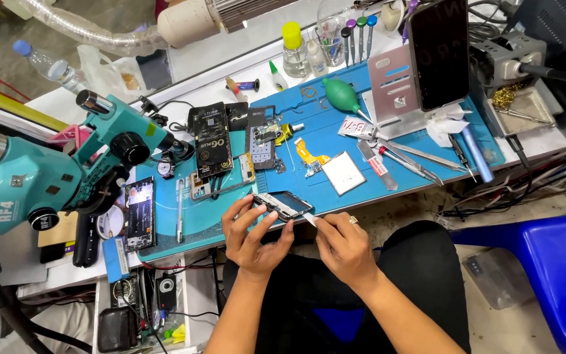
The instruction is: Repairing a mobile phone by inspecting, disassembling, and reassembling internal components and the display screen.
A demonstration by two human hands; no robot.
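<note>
A dismantled phone (282, 205) is held at the near edge of the blue mat (335, 141) on the tabletop (198, 65), the fingers of the left hand (251, 236) clamped around it. A thin flat tool (310, 219) is pinched in the right hand (343, 246), its tip touching the phone's edge.

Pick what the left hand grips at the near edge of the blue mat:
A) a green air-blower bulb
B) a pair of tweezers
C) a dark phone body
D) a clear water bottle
C: the left hand has its fingers clamped around the dark phone body, while the right hand brings a thin white strip to its edge.
</note>
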